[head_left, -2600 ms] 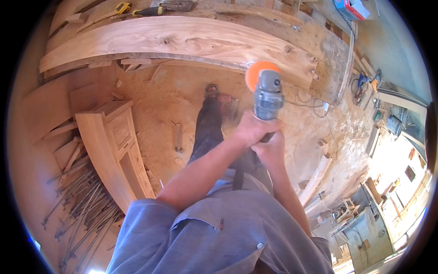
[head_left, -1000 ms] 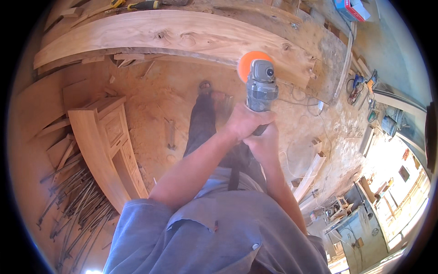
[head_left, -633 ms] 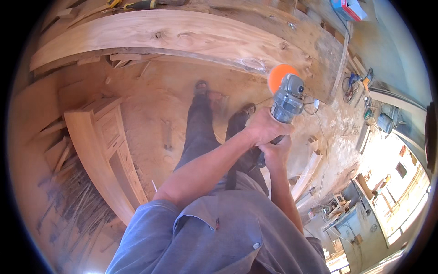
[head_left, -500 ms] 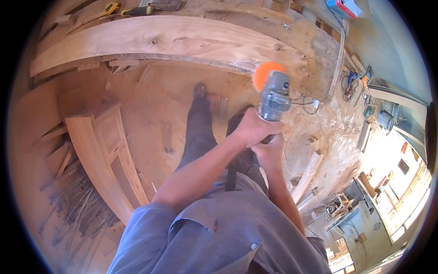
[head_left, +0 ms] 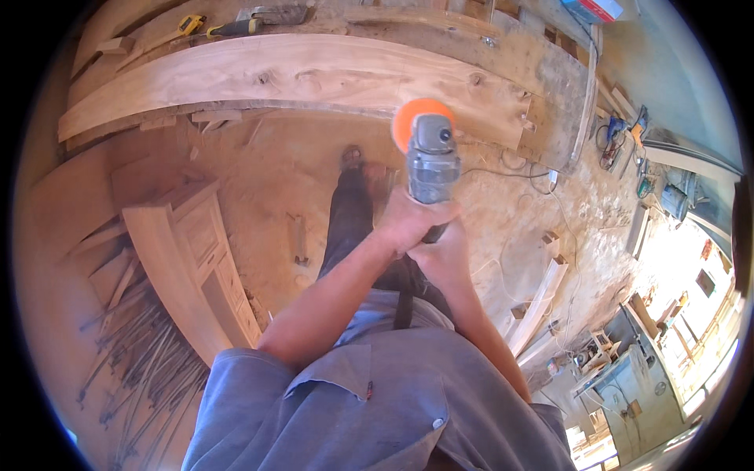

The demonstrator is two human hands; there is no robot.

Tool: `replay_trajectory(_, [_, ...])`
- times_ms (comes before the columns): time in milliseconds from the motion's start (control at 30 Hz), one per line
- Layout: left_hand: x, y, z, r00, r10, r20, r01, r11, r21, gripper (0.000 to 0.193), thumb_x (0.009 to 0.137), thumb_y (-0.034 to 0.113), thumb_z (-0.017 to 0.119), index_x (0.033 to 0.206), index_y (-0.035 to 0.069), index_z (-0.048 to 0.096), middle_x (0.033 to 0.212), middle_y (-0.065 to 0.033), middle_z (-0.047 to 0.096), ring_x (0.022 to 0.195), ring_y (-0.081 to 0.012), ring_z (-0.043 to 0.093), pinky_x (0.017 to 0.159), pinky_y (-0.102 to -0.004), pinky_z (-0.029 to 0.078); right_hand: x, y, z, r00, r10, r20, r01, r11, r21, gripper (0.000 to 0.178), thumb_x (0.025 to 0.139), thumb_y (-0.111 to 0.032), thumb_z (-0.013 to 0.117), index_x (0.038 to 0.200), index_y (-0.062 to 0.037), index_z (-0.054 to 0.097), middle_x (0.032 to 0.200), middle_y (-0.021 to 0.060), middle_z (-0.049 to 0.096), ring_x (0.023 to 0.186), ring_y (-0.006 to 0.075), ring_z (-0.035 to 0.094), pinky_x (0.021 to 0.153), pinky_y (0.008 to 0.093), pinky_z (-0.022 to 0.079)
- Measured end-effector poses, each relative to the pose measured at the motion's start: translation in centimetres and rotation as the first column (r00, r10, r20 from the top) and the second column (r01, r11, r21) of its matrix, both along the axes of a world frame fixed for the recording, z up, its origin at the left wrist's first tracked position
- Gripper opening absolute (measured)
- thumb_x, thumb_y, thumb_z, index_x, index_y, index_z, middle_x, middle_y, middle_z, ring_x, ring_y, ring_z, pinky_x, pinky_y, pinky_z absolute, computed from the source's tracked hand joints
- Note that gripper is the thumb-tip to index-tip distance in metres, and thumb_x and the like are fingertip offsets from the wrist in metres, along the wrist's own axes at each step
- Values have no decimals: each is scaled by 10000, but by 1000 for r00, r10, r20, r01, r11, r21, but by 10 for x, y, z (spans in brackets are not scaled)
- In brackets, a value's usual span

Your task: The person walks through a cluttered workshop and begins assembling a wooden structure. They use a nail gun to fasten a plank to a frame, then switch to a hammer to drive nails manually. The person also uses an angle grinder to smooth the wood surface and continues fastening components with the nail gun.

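Both of my hands grip an angle grinder with a grey body and an orange disc at its far end. My left hand wraps the body just behind the grinder's head. Behind it and slightly to the right, my right hand closes round the rear handle. The disc overlaps the near edge of a long, pale wooden board in this view; whether it touches the wood I cannot tell. The board lies across a workbench, with dark knots in its grain.
A panelled wooden door leans at the left beside a heap of thin rods. A yellow tape measure and a yellow-and-black handled tool lie beyond the board. A cable runs to the right. Timber pieces lie on the floor.
My two hands have carried the grinder to the left, its orange disc moving left along the board's near edge. My grip stays the same, and the whole view has shifted slightly.
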State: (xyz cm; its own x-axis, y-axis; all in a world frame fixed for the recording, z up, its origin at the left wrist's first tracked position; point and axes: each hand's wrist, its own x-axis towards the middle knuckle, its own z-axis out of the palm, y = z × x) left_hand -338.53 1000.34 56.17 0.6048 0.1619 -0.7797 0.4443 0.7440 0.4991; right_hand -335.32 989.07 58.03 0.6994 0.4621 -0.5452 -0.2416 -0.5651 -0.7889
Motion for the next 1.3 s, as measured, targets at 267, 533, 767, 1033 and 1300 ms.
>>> replay_trajectory(267, [10, -16, -2, 999, -52, 6, 52, 994, 96, 303, 747, 166, 836, 989, 43, 700, 907, -26, 686, 793, -113, 634, 735, -312, 532, 6, -14, -1, 998, -10, -67, 9, 1000, -19, 444, 681, -55, 794, 1081, 19, 616, 952, 71, 675, 867, 147, 663, 735, 308, 530])
replay_trajectory(533, [11, -16, -6, 999, -4, 54, -1, 995, 101, 301, 729, 210, 843, 913, 10, 715, 853, -41, 692, 750, -113, 630, 689, -319, 528, 10, -3, 10, 986, -116, -120, 124, 990, 64, 405, 671, -46, 797, 1033, 17, 627, 920, 56, 673, 841, 144, 653, 734, 289, 517])
replay_trajectory(767, [7, -10, -14, 996, 46, 75, -48, 998, 27, 342, 731, 236, 835, 942, -1, 708, 866, -42, 690, 748, -117, 623, 699, -316, 523, 9, 7, 8, 996, -34, -80, 36, 999, 27, 394, 668, -25, 787, 1028, 12, 631, 911, 40, 664, 818, 131, 641, 706, 287, 509])
replay_trajectory(1033, [5, -1, -14, 998, 24, 64, -25, 1000, 14, 331, 729, 235, 843, 931, 9, 710, 861, -34, 684, 743, -106, 609, 688, -314, 517, 7, 16, 4, 992, -43, -117, 53, 995, 81, 443, 663, -20, 793, 1071, 20, 626, 949, 43, 661, 842, 121, 638, 724, 282, 512])
replay_trajectory(1300, [6, 4, -10, 997, 39, 61, -40, 999, 18, 330, 721, 221, 850, 933, 15, 703, 851, -30, 673, 734, -106, 605, 675, -316, 516, 7, 17, 4, 997, -31, -65, 35, 998, 51, 434, 663, -20, 794, 1062, 25, 630, 950, 51, 669, 856, 118, 649, 737, 282, 521])
